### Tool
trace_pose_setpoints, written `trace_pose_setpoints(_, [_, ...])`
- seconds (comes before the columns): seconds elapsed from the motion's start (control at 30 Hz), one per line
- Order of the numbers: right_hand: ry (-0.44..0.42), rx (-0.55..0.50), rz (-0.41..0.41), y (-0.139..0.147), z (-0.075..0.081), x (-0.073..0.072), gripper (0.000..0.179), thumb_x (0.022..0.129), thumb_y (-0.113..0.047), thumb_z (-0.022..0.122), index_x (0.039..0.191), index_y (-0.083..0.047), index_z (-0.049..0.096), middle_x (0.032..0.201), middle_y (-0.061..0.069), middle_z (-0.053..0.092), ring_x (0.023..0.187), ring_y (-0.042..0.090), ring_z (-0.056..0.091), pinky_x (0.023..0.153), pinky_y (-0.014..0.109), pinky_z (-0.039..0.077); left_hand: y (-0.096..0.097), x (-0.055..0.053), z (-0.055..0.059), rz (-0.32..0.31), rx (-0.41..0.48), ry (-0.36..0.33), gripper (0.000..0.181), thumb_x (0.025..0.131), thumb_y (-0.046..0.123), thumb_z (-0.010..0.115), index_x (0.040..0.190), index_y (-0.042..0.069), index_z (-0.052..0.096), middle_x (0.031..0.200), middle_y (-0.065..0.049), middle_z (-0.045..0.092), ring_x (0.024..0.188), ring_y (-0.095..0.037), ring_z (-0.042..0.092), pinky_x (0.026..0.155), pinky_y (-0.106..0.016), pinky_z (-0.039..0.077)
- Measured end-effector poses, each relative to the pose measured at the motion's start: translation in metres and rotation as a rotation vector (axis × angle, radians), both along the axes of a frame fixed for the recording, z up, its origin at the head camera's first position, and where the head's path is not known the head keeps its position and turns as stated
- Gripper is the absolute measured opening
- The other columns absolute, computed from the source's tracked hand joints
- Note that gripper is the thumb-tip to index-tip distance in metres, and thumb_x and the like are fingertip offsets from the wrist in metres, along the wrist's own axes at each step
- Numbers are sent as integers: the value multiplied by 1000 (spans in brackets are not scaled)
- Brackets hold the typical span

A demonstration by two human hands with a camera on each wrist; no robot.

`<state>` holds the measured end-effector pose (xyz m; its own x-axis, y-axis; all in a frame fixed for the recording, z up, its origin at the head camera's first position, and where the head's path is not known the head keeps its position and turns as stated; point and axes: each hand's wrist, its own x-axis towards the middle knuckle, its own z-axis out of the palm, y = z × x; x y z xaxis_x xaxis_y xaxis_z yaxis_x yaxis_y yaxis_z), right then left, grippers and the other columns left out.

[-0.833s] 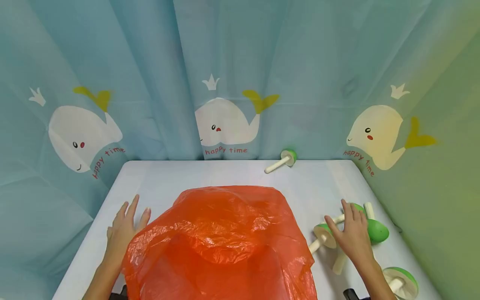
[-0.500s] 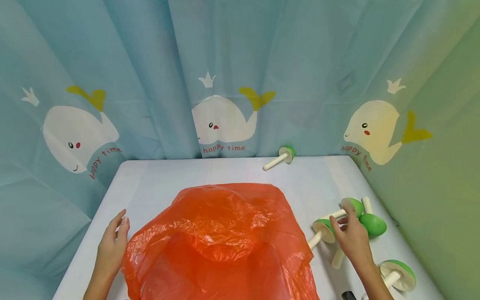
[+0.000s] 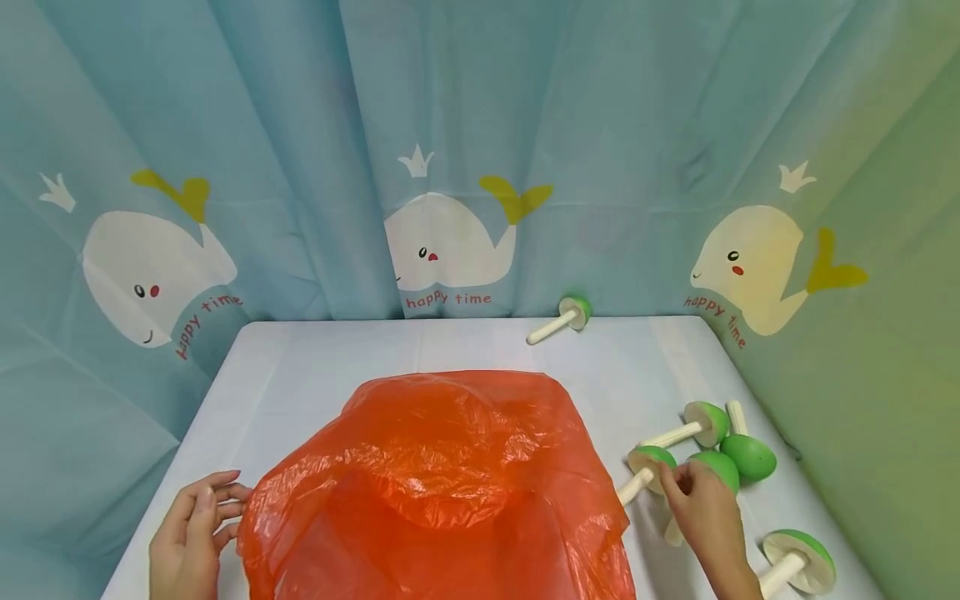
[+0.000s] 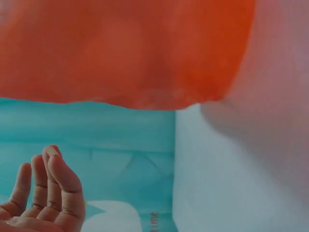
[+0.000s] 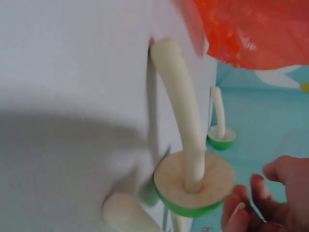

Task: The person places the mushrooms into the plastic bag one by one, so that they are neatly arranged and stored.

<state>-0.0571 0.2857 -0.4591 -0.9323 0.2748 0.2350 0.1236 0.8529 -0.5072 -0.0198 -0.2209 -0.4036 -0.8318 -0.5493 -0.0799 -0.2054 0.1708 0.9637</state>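
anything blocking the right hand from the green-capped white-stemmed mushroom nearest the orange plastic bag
Nothing visible: the right hand is right at the green-capped mushroom, fingertips beside its cap's rim; whether they touch is unclear.

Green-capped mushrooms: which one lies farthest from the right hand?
The mushroom alone at the back edge of the table, near the curtain; the others lie nearer the right hand.

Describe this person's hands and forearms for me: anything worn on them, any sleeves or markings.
Both the left hand and the right hand are ungloved, and I make out no ring or marking on either. The right forearm shows no sleeve, band or cable down to the picture's lower edge. The left forearm is out of frame, so anything worn there cannot be told.
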Motion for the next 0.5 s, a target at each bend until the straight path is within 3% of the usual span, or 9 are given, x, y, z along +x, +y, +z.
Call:
trace_pose_setpoints(0.2, [-303,10,63,-12,2,-1,42,92,-40,56,61,-12,55,52,-3,46,48,15,43,44,31,34,4,13,-1,28,172,95,18,100,25,44,96,13,56,79,3,59,68,-7,57,54,-14,49])
trace_pose_setpoints(0.3, [-370,-12,99,-20,-5,-5,44,91,-43,58,59,-13,56,51,-3,46,46,15,42,43,31,33,5,19,-6,1,230,127,15,99,23,45,94,15,57,78,3,59,67,-7,57,54,-16,50])
trace_pose_setpoints(0.4, [-397,-40,119,-25,-13,-6,39,90,-40,60,64,-11,59,54,-2,50,47,15,43,43,31,35,5,27,-12,-113,290,199,17,101,19,42,93,16,57,77,1,59,66,-9,57,52,-21,51])
trace_pose_setpoints(0.5, [-422,-54,131,-27,-18,-7,36,90,-37,59,67,-9,59,57,-1,51,49,15,44,44,31,36,1,33,-19,-323,354,295,22,103,14,34,96,18,55,82,-1,58,69,-11,57,53,-24,52])
